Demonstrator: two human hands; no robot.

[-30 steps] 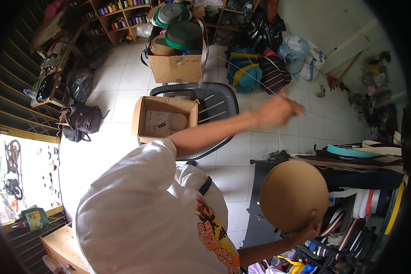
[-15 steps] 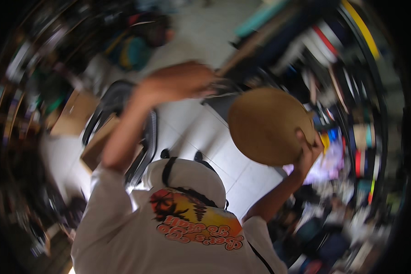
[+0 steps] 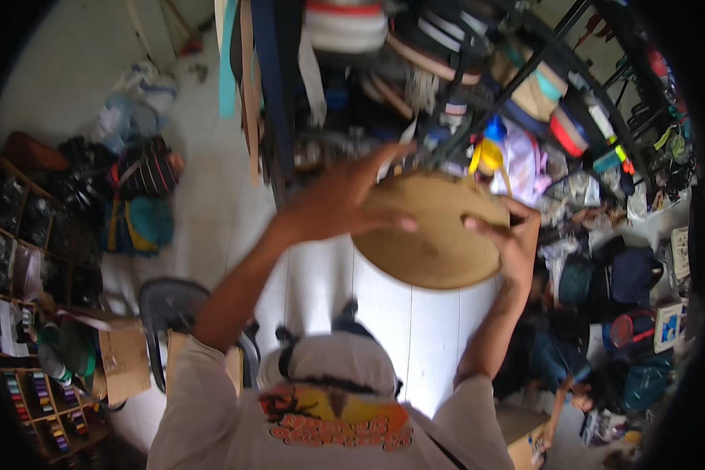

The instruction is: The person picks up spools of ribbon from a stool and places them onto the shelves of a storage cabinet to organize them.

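A flat, round tan roll of webbing (image 3: 431,243) is in front of my body, its broad face turned up toward me. Around its right edge my right hand (image 3: 517,247) is closed, with the thumb on the face and the other fingers mostly hidden behind. My left hand (image 3: 333,200) is at the roll's left edge. Its thumb lies over the face while the forefinger stretches out past the upper rim; the fingers are spread and slightly blurred.
Ahead stands a dark metal rack (image 3: 525,66) with rolls of strap and hanging strips (image 3: 266,78). Bags (image 3: 630,270) pile up at the right, where another person's arm (image 3: 554,411) shows. Left are a black chair (image 3: 168,313), a cardboard box (image 3: 124,360) and wooden shelves (image 3: 35,227).
My view has turned right toward the rack. The roll has come closer to my body's middle and tilted. My left hand has moved from apart to the roll's left edge.
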